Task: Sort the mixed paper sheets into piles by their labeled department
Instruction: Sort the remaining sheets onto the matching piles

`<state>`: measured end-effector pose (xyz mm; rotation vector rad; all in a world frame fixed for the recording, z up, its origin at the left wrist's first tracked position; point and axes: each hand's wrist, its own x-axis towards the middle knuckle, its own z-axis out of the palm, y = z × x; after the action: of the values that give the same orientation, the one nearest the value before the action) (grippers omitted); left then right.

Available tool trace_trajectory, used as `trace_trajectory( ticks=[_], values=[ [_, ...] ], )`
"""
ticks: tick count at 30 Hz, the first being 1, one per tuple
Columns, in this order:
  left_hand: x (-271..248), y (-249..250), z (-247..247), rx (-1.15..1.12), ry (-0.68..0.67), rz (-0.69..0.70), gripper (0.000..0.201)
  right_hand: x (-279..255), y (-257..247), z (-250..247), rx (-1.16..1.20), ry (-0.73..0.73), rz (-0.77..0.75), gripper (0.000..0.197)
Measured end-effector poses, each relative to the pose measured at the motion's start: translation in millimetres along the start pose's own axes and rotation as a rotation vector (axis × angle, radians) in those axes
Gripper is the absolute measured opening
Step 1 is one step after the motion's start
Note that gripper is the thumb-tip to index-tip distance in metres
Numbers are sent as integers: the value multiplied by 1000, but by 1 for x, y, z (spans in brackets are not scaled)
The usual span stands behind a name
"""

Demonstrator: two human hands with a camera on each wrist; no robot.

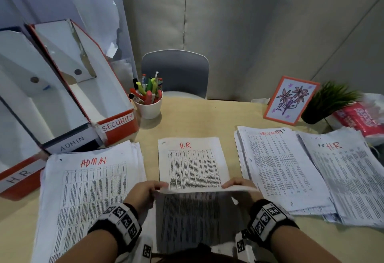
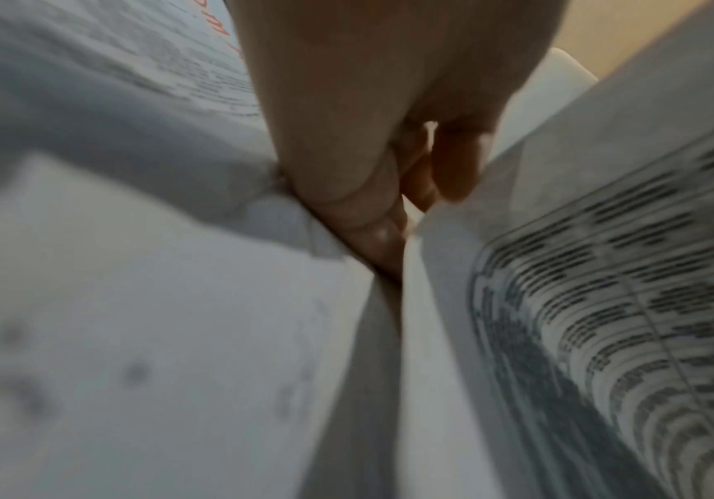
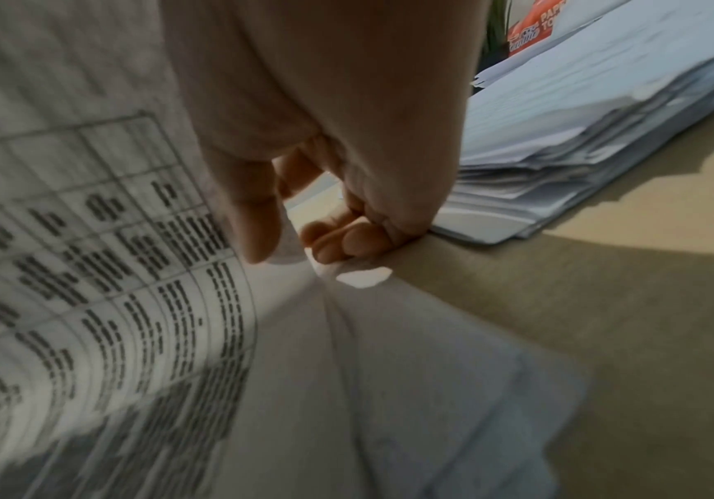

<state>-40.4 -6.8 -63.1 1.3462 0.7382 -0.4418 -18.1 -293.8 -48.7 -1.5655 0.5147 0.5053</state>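
My left hand (image 1: 143, 192) and right hand (image 1: 239, 184) each pinch a near corner of the H.R sheet (image 1: 190, 165), thumb over and fingers (image 3: 334, 243) curled beneath, so its near edge is lifted while its far end lies on the middle stack (image 1: 187, 217) in front of me. To do this well, I judge I should peel only the top sheet, keep both corners level so the thin paper does not crease or drag the sheet below, and carry it right to the H.R pile (image 1: 351, 179), squaring it on top. The paper is limp and light, bowing between my hands, printed with dense black tables and a red handwritten label. The ADMIN pile (image 1: 91, 196) lies to my left, the SECURITY pile (image 1: 280, 169) just beside the H.R pile, their edges ragged and fanned. All rest on a smooth tan counter (image 1: 197, 117), with stiff cardboard file boxes (image 1: 68, 100) at far left.
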Motion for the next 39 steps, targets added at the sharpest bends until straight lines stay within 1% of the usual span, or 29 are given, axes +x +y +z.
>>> trace_trajectory(
  ticks=[1,2,3,4,6,7,8,9,10,11,12,13,16,17,18,19,20,21,22,23,25,26,29,30,31,33,36,37,39],
  values=[
    [1,1,-2,-40,6,-7,26,-3,4,-1,71,2,-15,28],
    [3,1,-4,-77,17,-8,28,-2,4,0,121,-28,-23,19],
    [4,1,-4,-98,43,8,31,-3,4,0,159,-53,-41,5],
    [4,2,-2,-110,65,34,29,-2,5,0,170,-78,-56,17],
    [4,1,2,-114,96,73,20,-1,8,-1,166,-99,-39,50],
    [5,-1,3,-96,108,75,24,-2,9,-2,166,-88,-34,66],
    [6,-2,4,-70,120,77,32,-2,10,-4,182,-103,-27,75],
    [7,-1,5,-44,137,80,40,-2,8,-4,175,-99,-24,70],
    [9,-2,4,-33,157,84,47,-5,5,-3,166,-102,-16,49],
    [10,-1,4,-20,168,93,51,-8,2,-1,164,-98,-14,18],
    [12,-3,3,-7,173,109,52,-9,2,-2,141,-91,-28,11],
    [14,-5,2,11,171,131,52,-7,4,-5,128,-83,-36,20],
    [12,-6,5,141,184,227,36,-11,0,-6,183,-97,-52,7],
    [11,-5,5,194,188,243,30,-10,-1,-6,195,-126,-50,9],
    [11,-4,5,243,190,243,26,-9,-1,-6,191,-133,-40,22],
    [10,-3,4,263,181,226,22,-7,2,-6,189,-125,-44,42],
    [10,-3,2,253,147,204,22,-7,2,-6,200,-123,-45,55],
    [10,-3,0,235,109,186,27,-6,1,-5,188,-114,-49,52],
    [10,-2,-1,224,76,162,31,-9,-3,-2,139,-102,-36,32],
    [8,0,1,232,54,148,28,-11,-7,0,103,-102,-43,18],
    [4,3,3,284,24,137,27,-11,-12,-2,24,-108,-95,45],
    [3,5,4,296,8,131,26,-11,-14,-4,40,-125,-98,47],
    [-2,7,5,343,-26,106,26,-7,-16,-7,5,-137,-125,19],
    [-2,6,5,365,-27,111,26,-3,-15,-7,-12,-137,-136,20],
    [-3,5,6,398,-24,115,26,1,-16,-8,-24,-134,-144,25],
    [-8,5,8,440,-33,145,23,7,-18,-6,10,-119,-88,31],
    [-5,0,6,438,-92,153,19,9,-15,-6,3,-55,7,28],
    [-4,-3,4,426,-95,139,19,9,-11,-7,0,-33,6,28],
    [-2,-6,3,399,-52,98,17,8,-6,-10,-8,-4,8,27]
  ],
)
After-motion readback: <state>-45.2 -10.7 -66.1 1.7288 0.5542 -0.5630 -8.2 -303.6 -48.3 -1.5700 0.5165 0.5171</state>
